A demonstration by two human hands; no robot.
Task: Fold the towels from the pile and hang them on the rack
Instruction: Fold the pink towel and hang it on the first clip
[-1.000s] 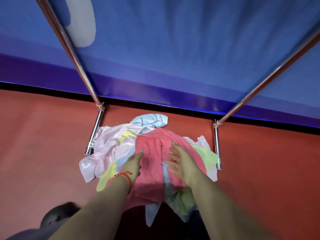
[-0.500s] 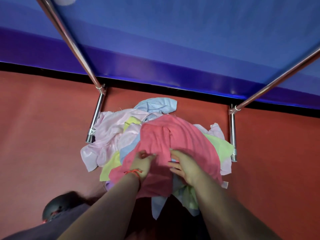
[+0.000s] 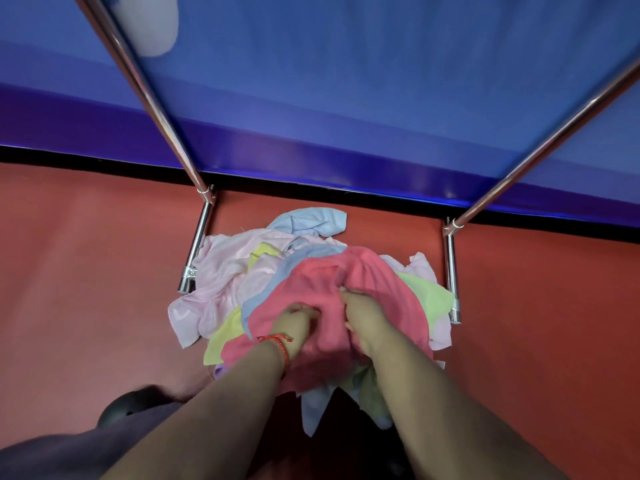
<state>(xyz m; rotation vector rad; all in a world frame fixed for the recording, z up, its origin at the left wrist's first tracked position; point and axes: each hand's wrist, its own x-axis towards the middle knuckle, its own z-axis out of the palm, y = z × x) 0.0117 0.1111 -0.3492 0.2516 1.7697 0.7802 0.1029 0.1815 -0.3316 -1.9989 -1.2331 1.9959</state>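
A pile of towels (image 3: pixel 225 271) in pale pink, light blue and yellow-green lies on the red floor between the feet of a metal rack (image 3: pixel 452 271). On top of the pile lies a pink towel (image 3: pixel 374 278). My left hand (image 3: pixel 294 323) and my right hand (image 3: pixel 363 313) both grip bunched folds of it, close together near its middle. The rack's two chrome poles rise steeply past the camera, left pole (image 3: pixel 145 91) and right pole (image 3: pixel 554 133).
A blue and purple wall (image 3: pixel 346 81) with a black skirting strip stands right behind the rack. A dark rounded object (image 3: pixel 128 407) sits on the red floor (image 3: pixel 86 271) at the lower left, beside my dark clothing.
My hands went from lying flat on the pink towel to curling and gathering its cloth, and they drew back toward me. The towel now bulges up between them.
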